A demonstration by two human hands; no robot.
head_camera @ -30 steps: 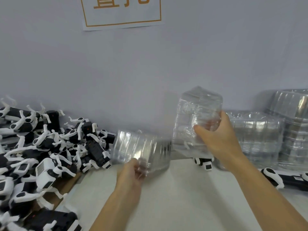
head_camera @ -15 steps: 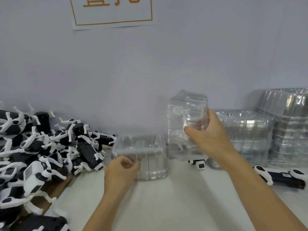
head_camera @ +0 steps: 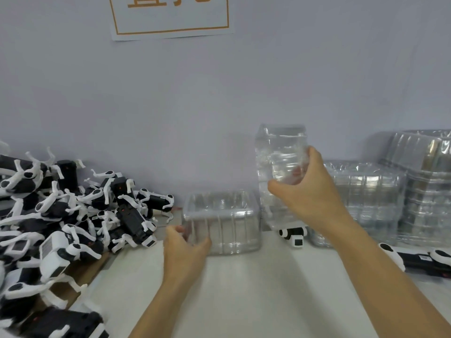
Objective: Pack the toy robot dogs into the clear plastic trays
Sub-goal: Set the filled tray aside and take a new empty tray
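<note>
- Since a second ago, the single tray (head_camera: 220, 222) has been brought down from mid-air and set flat on the white table (head_camera: 244, 289), open side up, and the nested stack (head_camera: 280, 172) has been shifted a bit left with it.
- That tray is steadied at its near-left corner by the left hand (head_camera: 184, 250), thumb and fingers curled loosely around the wall. Looks more like a light hold than a real squeeze, probably just so it isn't slid around.
- The nested stack is gripped by the right hand (head_camera: 310, 191), fingers wrapped round its right side. It's held upright, long axis vertical, closed end up, lower end near the table; whether it's actually touching can't be told.
- Guess: the stack is kept on end so the next tray can be peeled off easily.
- The single tray is laid with its long side running left-right, mouth facing up, so a dog can be dropped straight in. Nothing is packed in it yet.
- The pile of toy dogs (head_camera: 73, 215) is heaped at the left, legs pointing every which way, right beside the left hand's reach.
- One dog (head_camera: 294, 236) is lying behind the stack's base, another dog (head_camera: 415, 259) is lying lengthwise at the far right.
- More stacked trays (head_camera: 366, 198) are parked against the wall on the right.
</note>
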